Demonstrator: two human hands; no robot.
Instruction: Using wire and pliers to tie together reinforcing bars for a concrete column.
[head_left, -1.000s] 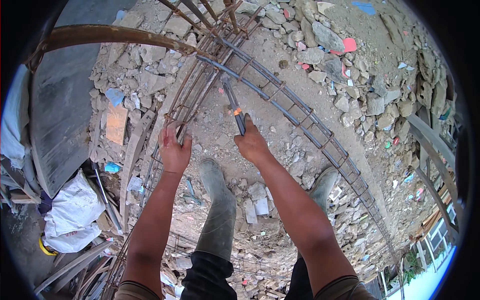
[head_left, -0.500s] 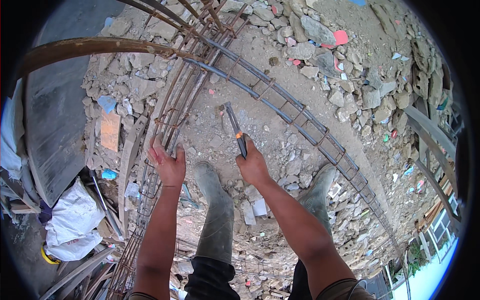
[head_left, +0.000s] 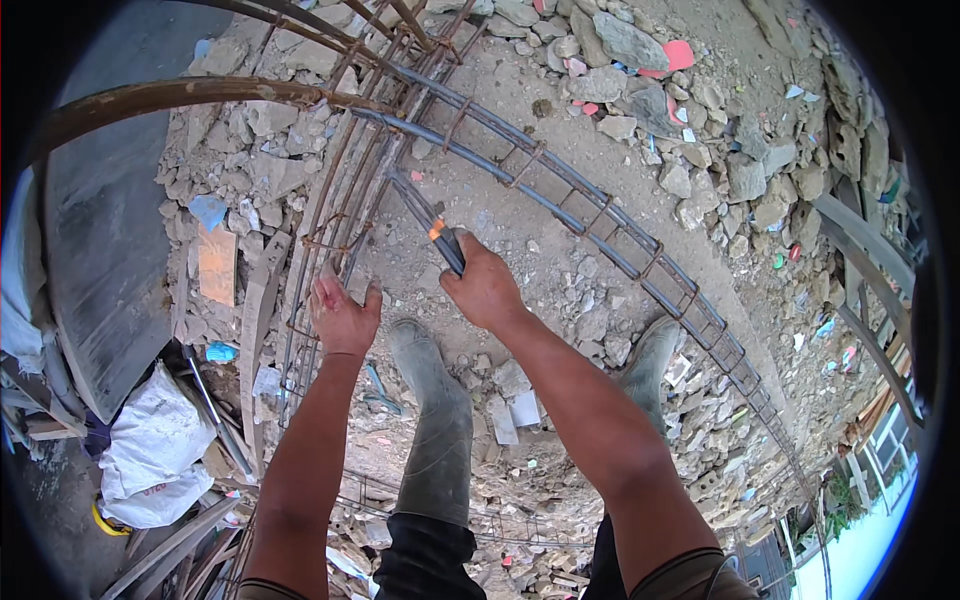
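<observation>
With stirrups already set along the rebar cage (head_left: 560, 190), the left hand (head_left: 342, 318) grips a bar at 9 o'clock while the right hand (head_left: 486, 288), clamped on the pliers (head_left: 440, 238), works a remaining tie.

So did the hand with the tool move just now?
Yes. The right hand with the tool slid a little nearer the person, away from the rebar cage, toward the left boot.

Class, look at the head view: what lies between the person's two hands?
Between the left hand and right hand lies bare dirt with small rubble, the boot toe just below; head view.
</observation>
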